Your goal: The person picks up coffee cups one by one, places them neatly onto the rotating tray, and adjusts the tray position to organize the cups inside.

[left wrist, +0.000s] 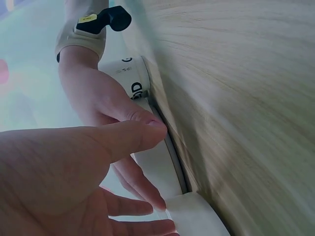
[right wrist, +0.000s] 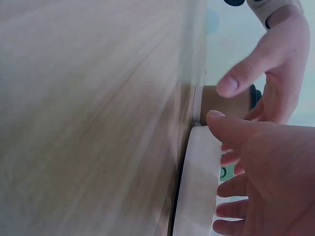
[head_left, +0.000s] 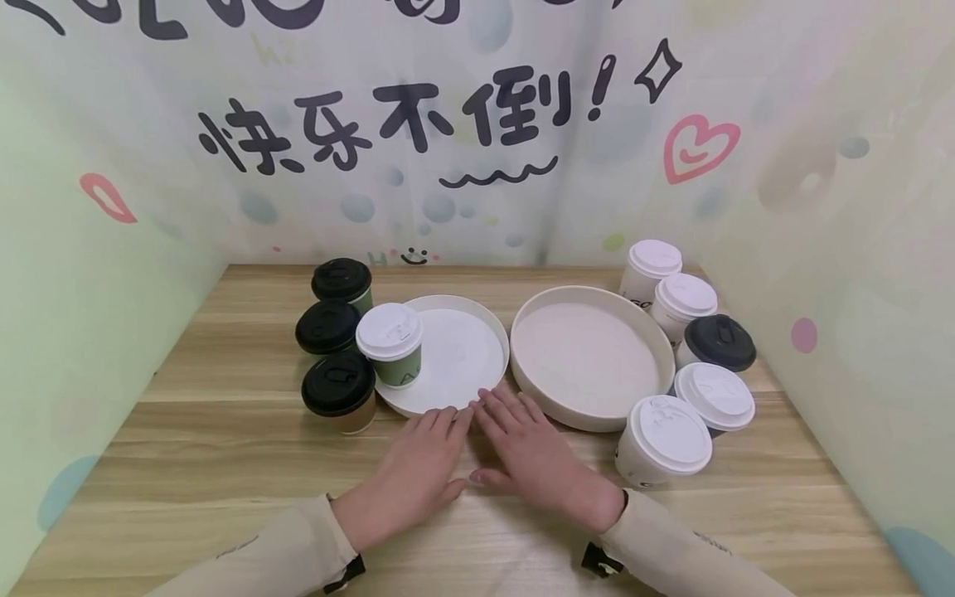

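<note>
Side by side at the front of two round trays, my left hand (head_left: 410, 473) and right hand (head_left: 533, 456) have extended fingers and hold nothing. Their fingertips almost meet near the front rim of the white left tray (head_left: 461, 356); whether they touch it I cannot tell. A green paper cup (head_left: 397, 369) with a white lid stands upright on that tray's left side. Close to my right hand is the deeper cream tray (head_left: 593, 356), with no cup on it. In the right wrist view, a brown paper cup (right wrist: 221, 104) shows behind my left hand.
Left of the white tray stand three black-lidded cups, the nearest lid (head_left: 338, 383) above a brown body. Several cups line the cream tray's right side, including a white-lidded one (head_left: 664, 439) in front and a black-lidded one (head_left: 719, 342). A printed curtain (head_left: 477, 224) hangs behind the wooden table (head_left: 224, 448).
</note>
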Available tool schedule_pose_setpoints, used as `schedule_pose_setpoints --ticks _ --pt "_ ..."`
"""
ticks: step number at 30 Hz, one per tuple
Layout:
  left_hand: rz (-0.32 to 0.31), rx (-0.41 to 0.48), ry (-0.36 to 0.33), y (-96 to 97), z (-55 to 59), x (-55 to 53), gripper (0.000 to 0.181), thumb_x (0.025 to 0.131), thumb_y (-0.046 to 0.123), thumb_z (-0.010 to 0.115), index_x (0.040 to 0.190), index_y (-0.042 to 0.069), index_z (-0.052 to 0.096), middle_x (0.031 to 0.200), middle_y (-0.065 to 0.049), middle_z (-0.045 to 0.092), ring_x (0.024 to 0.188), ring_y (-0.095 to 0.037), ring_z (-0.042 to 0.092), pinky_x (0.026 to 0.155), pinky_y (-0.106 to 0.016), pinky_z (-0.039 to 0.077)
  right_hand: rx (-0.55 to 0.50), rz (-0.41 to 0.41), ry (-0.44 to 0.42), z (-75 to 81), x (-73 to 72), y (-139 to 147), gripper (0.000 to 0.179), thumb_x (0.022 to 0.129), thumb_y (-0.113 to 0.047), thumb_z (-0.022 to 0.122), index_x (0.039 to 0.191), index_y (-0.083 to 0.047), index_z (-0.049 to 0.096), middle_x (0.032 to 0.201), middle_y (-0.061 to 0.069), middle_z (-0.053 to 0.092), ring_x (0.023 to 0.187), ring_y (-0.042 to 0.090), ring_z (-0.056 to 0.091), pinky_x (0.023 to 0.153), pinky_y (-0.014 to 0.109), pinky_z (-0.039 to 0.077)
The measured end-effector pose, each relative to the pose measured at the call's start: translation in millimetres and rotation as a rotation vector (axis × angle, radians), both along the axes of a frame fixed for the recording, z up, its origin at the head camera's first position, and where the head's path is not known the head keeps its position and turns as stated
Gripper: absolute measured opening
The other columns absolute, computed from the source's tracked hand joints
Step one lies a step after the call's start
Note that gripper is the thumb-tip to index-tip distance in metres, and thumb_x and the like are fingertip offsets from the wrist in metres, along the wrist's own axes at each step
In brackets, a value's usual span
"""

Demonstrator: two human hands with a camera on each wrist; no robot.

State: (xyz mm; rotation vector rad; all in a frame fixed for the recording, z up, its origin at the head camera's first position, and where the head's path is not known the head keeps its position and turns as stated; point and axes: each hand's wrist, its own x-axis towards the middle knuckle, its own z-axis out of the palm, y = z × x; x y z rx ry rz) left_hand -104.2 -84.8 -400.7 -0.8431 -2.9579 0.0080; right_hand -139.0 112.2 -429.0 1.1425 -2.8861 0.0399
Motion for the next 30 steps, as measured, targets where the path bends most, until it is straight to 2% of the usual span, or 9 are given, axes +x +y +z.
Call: schedule_pose_setpoints --ticks 4,11,19,30 --pt "0.004 -0.003 -0.008 -2.3 -0.6 0.4 0.085 0.079 0.047 0.078 0.143 0.001 0.046 0.13 -0.015 0.058 0.12 -0.028 0.057 0.103 -0.042 0.05 -0.018 -0.015 -0.003 1.3 -3.6 2.8 0.087 0.091 -0.063 0.055 0.154 -0.008 0.033 0.163 0.013 0.03 0.152 0.031 0.027 0.123 0.055 0.024" --pt "0.033 0.006 -0.032 -10.0 1.6 0.3 0.081 0.08 0.046 0.078 0.14 0.002 0.047 0.124 -0.016 0.061 0.113 -0.029 0.06 0.101 -0.041 0.051 -0.028 -0.031 0.022 1.6 -12.1 8.0 0.083 0.09 -0.059 0.061 0.152 -0.009 0.038 0.159 0.015 0.036 0.149 0.032 0.033 0.121 0.054 0.028" --pt "0.06 0.011 -0.064 -13.7 3.1 -0.6 0.082 0.081 0.048 0.077 0.141 0.002 0.047 0.124 -0.017 0.06 0.113 -0.03 0.06 0.101 -0.042 0.051 -0.01 -0.015 0.057 3.4 -12.1 9.0 0.081 0.089 -0.057 0.062 0.151 -0.01 0.041 0.157 0.015 0.04 0.147 0.033 0.037 0.12 0.055 0.031" --pt "0.014 0.008 -0.014 -4.1 1.6 0.5 0.086 0.079 0.05 0.077 0.142 0.002 0.046 0.133 -0.014 0.058 0.121 -0.029 0.057 0.102 -0.043 0.051 -0.006 -0.011 0.066 2.2 -5.9 4.4 0.08 0.088 -0.056 0.064 0.15 -0.01 0.042 0.156 0.013 0.042 0.147 0.031 0.036 0.121 0.055 0.028"
